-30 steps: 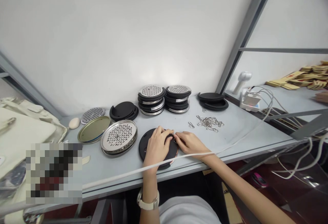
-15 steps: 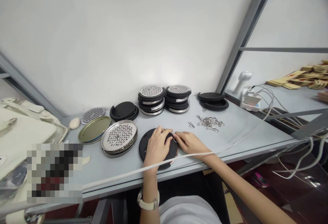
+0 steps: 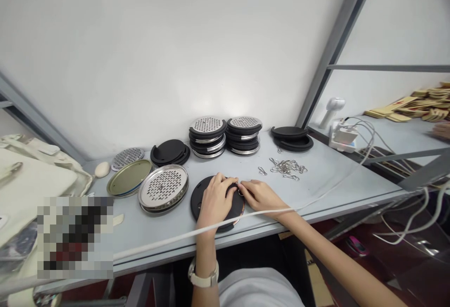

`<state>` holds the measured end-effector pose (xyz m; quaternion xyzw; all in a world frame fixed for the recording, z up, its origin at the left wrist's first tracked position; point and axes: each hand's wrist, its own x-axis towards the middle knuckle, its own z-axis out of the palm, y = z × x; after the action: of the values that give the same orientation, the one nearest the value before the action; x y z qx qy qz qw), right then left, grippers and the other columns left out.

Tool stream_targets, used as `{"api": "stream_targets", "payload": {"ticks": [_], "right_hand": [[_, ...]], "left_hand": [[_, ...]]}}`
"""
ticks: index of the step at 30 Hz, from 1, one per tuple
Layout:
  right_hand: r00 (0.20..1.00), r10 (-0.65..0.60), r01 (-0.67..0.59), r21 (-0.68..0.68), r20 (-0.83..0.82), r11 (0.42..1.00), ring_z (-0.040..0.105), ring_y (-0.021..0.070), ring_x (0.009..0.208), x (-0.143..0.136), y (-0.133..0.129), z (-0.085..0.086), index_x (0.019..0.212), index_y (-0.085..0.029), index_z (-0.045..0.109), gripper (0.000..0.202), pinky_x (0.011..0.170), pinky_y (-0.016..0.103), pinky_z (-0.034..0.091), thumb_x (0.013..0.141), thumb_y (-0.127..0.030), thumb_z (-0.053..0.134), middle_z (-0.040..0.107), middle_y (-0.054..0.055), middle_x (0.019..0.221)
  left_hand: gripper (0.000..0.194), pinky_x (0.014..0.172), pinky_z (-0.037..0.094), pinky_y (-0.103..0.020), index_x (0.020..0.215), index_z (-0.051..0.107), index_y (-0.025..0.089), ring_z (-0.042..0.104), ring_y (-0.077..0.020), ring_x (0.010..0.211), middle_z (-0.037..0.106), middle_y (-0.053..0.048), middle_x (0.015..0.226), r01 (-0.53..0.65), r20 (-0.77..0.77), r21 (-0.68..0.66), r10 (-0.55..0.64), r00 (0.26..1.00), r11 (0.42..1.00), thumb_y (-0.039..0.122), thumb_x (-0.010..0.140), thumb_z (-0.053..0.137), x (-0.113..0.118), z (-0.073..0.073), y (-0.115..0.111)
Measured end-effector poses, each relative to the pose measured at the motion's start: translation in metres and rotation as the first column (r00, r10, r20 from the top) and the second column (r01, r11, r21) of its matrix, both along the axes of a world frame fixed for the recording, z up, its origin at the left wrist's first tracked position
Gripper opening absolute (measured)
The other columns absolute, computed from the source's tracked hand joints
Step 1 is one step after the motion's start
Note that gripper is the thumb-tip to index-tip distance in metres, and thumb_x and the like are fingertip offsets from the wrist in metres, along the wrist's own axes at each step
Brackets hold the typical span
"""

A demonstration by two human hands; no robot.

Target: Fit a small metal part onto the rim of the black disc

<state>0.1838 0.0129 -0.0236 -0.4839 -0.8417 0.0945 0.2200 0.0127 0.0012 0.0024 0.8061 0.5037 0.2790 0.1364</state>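
A black round cover (image 3: 201, 193) lies flat near the table's front edge, with a coppery rim showing on its right side. My left hand (image 3: 215, 204) rests over it, fingers and thumb closed on the cover's upper right edge. At that same edge my right hand (image 3: 262, 197) pinches a small metal snap clip (image 3: 240, 192); its ring end shows, and the fingertips hide the rest. Beyond my right hand lie a single clip (image 3: 262, 171) and a loose pile of metal clips (image 3: 287, 166). Left of the cover sits a perforated metal grater disc (image 3: 167, 186) on other discs.
Stacks of black-rimmed grater discs (image 3: 208, 138) stand by the wall, flanked by black covers (image 3: 170, 152) and more black covers (image 3: 291, 139). Olive lids (image 3: 130, 177) and a cream fabric bag (image 3: 38, 175) are at left. A white cable (image 3: 168, 239) crosses in front of my wrists.
Both hands stay at the cover's upper right edge, with only slight finger movement around the clip. The other things on the table have not moved.
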Motion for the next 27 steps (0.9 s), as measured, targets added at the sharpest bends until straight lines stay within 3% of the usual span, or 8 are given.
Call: {"api": "stream_targets", "payload": {"ticks": [27], "right_hand": [[1.0, -0.007, 0.007, 0.006, 0.013, 1.0, 0.057, 0.0152, 0.063, 0.0005, 0.0011, -0.0013, 0.084, -0.016, 0.061, 0.039, 0.063, 0.025, 0.037, 0.098, -0.03, 0.027, 0.064, 0.006, 0.071]], "left_hand": [[0.026, 0.082, 0.043, -0.028, 0.113, 0.059, 0.03, 0.052, -0.0176, 0.097, 0.053, -0.003, 0.094, -0.004, 0.005, 0.006, 0.004, 1.0, 1.0, 0.024, 0.091, 0.046, -0.0003, -0.0012, -0.0001]]}}
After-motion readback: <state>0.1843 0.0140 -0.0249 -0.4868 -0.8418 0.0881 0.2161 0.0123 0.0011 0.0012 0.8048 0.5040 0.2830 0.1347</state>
